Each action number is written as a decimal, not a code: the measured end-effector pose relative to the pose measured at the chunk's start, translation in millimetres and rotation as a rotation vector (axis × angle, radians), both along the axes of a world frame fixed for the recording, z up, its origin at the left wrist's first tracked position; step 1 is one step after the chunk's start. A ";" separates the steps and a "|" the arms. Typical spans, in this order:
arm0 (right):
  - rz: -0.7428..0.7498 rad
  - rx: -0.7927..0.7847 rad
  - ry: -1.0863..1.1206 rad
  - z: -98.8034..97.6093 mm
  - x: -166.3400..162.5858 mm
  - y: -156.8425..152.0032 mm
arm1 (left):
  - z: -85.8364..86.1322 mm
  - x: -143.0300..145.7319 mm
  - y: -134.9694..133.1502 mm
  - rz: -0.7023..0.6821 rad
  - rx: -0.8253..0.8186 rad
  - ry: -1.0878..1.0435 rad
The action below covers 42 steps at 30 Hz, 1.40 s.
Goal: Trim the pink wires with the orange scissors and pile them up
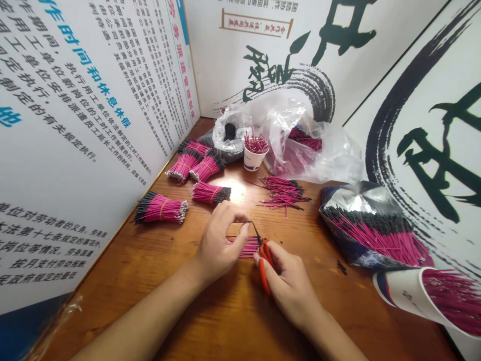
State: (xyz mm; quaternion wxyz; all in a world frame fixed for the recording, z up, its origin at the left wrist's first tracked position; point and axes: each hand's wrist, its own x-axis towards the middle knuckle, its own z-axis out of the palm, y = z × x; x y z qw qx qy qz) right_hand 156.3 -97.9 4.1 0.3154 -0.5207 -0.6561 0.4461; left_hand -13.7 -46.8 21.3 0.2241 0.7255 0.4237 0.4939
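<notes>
Scissors with orange-red handles are held in the right hand, the handles being wrapped by curled fingers and thumb; whether the dark blades are parted cannot be told. By the left hand a thin dark strand is pinched between thumb and forefinger, its right end set at the scissors' tip. Below both hands, a row of pink wires is laid side by side on the wooden table, partly hidden by the left hand.

To the left, five banded bundles of black-ended pink wires are placed: one nearest the left panel, one just beyond the left hand, and three grouped farther off. On the far side, a paper cup is filled with upright wires and is flanked by a small plastic bag on the left and a larger clear bag on the right. Nearer than these, a loose pile of wires is scattered. To the right, more wires are held in an opened foil bag, and nearer, a tilted cup is packed with pink wires.
</notes>
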 end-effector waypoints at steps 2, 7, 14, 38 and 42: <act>0.005 -0.010 0.007 0.4 -0.2 -0.2 | -0.2 -0.4 -0.7 -0.002 0.001 0.001; 0.010 -0.032 0.018 1.6 -0.2 -0.4 | -1.0 -1.0 -0.8 -0.006 0.008 0.005; 0.013 -0.045 0.005 2.0 0.3 -0.5 | -0.8 -0.3 0.6 0.012 0.024 0.012; 0.016 -0.064 0.030 3.1 -0.3 -0.1 | -0.7 -0.6 0.3 0.015 0.049 0.033; 0.017 -0.068 0.030 4.5 -0.2 0.3 | 0.1 -0.5 0.9 0.019 0.047 0.036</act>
